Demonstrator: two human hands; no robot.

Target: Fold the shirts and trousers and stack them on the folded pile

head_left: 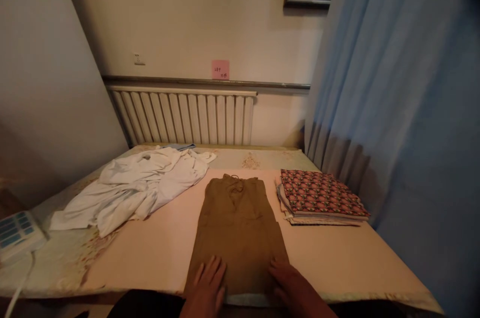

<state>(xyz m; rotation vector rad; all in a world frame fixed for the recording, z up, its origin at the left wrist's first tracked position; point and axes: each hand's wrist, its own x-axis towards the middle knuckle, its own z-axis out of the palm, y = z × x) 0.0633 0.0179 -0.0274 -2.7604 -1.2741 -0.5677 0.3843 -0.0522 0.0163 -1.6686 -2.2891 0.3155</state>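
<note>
A brown folded garment (236, 228) lies lengthwise in front of me, with a dark cord tied near its far end. I cannot tell for sure whether it is trousers or a top. Flat on its near left corner rests my left hand (208, 283), fingers stretched out. My right hand (290, 285) touches the near right edge, its fingers extended over the cloth and partly in shadow. Under the garment is a pale pink cloth (150, 253) spread on the table.
At the left lies a crumpled white cloth (150, 183). A folded stack with a red patterned cloth (322, 193) on top sits at the right. A white device with blue panels (20, 235) and a cord is at the left edge. Behind are a radiator (187, 115) and a blue curtain (375, 83).
</note>
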